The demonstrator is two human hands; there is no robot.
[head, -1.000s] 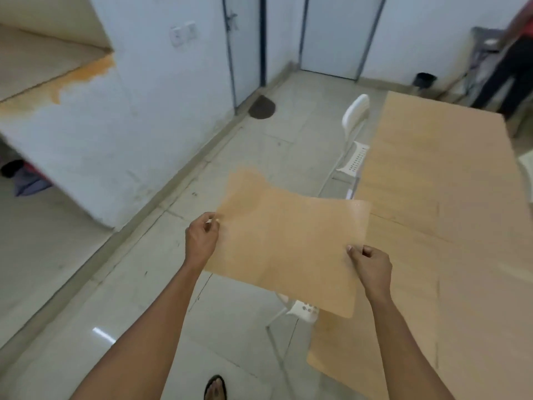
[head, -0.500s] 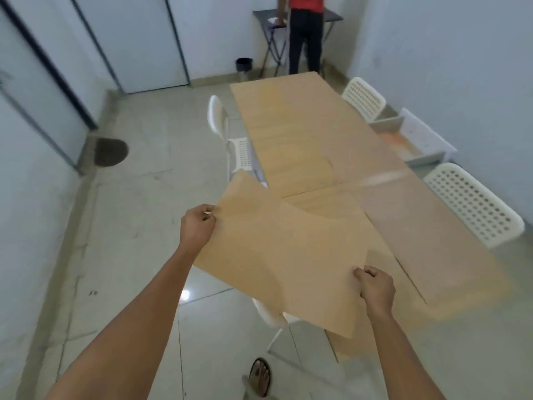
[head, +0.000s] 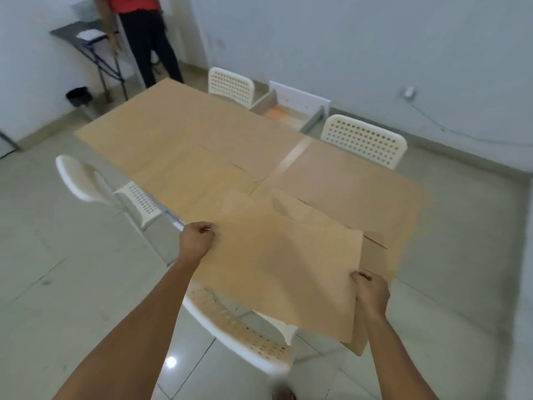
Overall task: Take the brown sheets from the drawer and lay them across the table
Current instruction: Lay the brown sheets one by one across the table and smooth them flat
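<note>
Head view: a person holds a brown sheet (head: 284,272) over the near end of a long table (head: 176,223) covered with more brown sheets.

Both hands pinch the sheet, well apart: the left hand (head: 197,241) grips its left edge, the right hand (head: 370,290) its near right corner. The sheet hangs slightly tilted above a white perforated chair (head: 245,339) and overlaps the table's near edge. Laid sheets (head: 202,131) cover almost the whole tabletop, overlapping one another. Beyond the table's far right side, an open white drawer (head: 291,111) sits between two more white chairs (head: 363,140). Another white chair (head: 86,180) stands on the left. At the far end, a person in a red top (head: 138,30) stands by a small dark folding table (head: 86,39).
</note>
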